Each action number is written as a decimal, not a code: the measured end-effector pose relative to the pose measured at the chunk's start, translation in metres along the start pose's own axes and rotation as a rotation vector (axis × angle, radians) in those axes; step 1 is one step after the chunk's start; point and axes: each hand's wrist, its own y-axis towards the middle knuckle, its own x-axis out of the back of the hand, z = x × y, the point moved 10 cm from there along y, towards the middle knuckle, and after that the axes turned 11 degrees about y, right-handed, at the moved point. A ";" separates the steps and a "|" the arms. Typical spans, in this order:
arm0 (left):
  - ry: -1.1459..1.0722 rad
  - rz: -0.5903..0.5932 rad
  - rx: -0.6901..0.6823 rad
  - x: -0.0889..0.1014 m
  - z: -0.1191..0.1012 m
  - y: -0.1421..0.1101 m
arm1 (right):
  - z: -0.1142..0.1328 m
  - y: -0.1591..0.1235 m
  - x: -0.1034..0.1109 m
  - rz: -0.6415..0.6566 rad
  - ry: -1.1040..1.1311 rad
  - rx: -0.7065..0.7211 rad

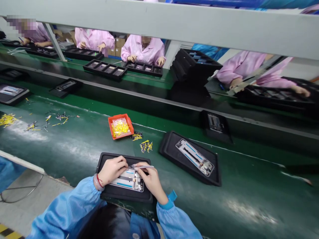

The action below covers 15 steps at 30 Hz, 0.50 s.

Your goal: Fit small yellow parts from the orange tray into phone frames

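Observation:
A phone mid-frame with blue strips and exposed metal parts lies on a black foam tray in front of me. My left hand rests over the phone's far left side, fingers pinched together at its upper edge; whatever they hold is too small to make out. My right hand is closed on slim pale tweezers, their tip pointing left toward my left fingertips. The tip itself is partly hidden between the two hands.
An orange bin holds small yellow parts, with loose piles beside it. To the right, another black tray bears a second phone frame. Across the line, co-workers in pink handle black trays. A grey beam crosses overhead.

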 end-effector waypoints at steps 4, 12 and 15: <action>0.049 -0.030 -0.091 0.002 -0.006 -0.002 | -0.003 0.000 0.000 0.005 0.021 -0.026; 0.172 -0.173 -0.259 0.013 -0.022 -0.007 | -0.007 0.000 0.002 -0.011 0.041 -0.047; 0.222 -0.212 -0.289 0.018 -0.028 -0.007 | -0.008 0.000 0.002 -0.011 0.043 -0.051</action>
